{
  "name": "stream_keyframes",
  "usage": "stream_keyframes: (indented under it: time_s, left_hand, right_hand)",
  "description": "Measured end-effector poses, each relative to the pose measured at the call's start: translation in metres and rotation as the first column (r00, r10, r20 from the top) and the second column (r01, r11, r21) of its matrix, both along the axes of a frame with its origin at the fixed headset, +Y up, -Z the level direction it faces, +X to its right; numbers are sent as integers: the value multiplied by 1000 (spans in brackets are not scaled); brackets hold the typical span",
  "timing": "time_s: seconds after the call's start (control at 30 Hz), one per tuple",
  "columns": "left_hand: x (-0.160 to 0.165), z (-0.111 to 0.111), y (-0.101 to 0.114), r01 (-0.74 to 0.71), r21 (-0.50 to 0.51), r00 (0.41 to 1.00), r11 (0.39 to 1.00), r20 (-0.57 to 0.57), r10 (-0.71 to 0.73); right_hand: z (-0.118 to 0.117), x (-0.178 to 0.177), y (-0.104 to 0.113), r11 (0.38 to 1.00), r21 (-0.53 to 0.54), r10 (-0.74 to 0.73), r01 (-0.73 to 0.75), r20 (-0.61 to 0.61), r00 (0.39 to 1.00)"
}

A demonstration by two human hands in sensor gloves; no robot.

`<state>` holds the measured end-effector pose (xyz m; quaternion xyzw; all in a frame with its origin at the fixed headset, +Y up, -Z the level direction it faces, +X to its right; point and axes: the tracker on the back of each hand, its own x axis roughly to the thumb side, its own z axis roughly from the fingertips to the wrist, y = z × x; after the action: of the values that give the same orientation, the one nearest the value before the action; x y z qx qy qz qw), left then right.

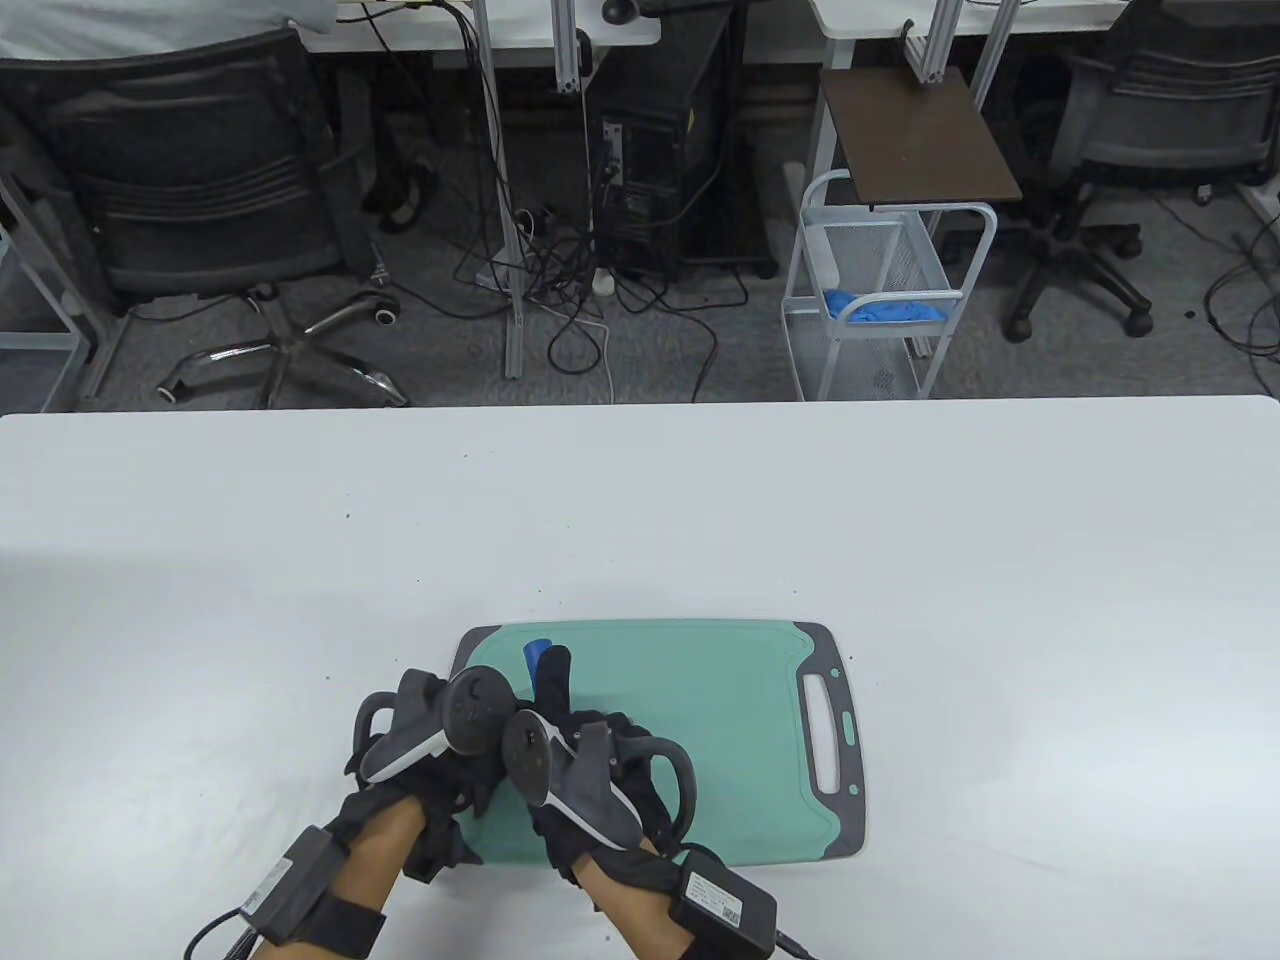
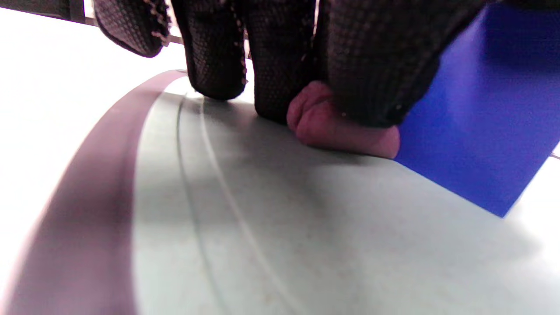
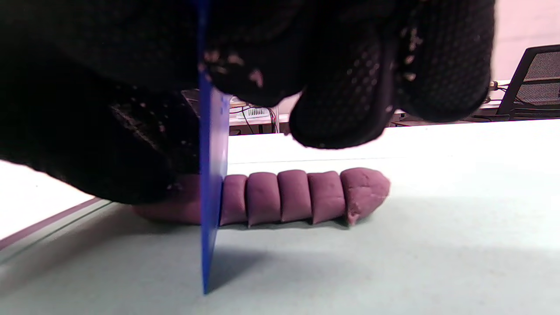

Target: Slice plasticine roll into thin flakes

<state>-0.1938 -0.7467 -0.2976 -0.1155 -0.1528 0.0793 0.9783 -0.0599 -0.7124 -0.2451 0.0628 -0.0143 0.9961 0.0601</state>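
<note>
The plasticine roll (image 3: 280, 197) lies on the green cutting board (image 1: 720, 720), near the board's left end. Five cut segments sit side by side, touching, at its free end. A blue blade (image 3: 212, 183) stands upright in the roll, edge down on the board. The right hand (image 1: 590, 770) grips the blade from above. The left hand (image 1: 420, 740) presses the uncut end of the roll with its fingertips (image 2: 363, 87). The board rests on the white desk (image 1: 1000, 560).

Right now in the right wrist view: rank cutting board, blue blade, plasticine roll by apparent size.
1. cutting board, fills the lower frame
2. plasticine roll and blue blade: unsure, the blade is nearer, edge-on and partly hidden by the right hand
</note>
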Motion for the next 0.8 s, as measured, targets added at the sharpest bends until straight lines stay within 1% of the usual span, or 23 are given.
stream_keyframes:
  time_s: [0.07,0.23,0.47,0.63,0.8]
  left_hand:
    - [-2,0,0,-21,-11,1000,1000,-8,20]
    - [-1,0,0,-14,21,1000,1000,-15,15]
    - [-2,0,1,-10,45,1000,999,-21,11]
    - [-3,1,0,-14,38,1000,999,-26,15]
    - [-5,0,1,22,53,999,998,-40,-19]
  right_hand:
    - [2,1,0,1000,-8,5,-5,-5,1000]
    - [9,5,1,1000,-23,-6,6,-12,1000]
    - [10,10,2,999,-21,-39,39,-5,999]
    - [11,14,9,998,-4,-70,70,3,998]
    - [15,16,17,995,8,-97,97,1,995]
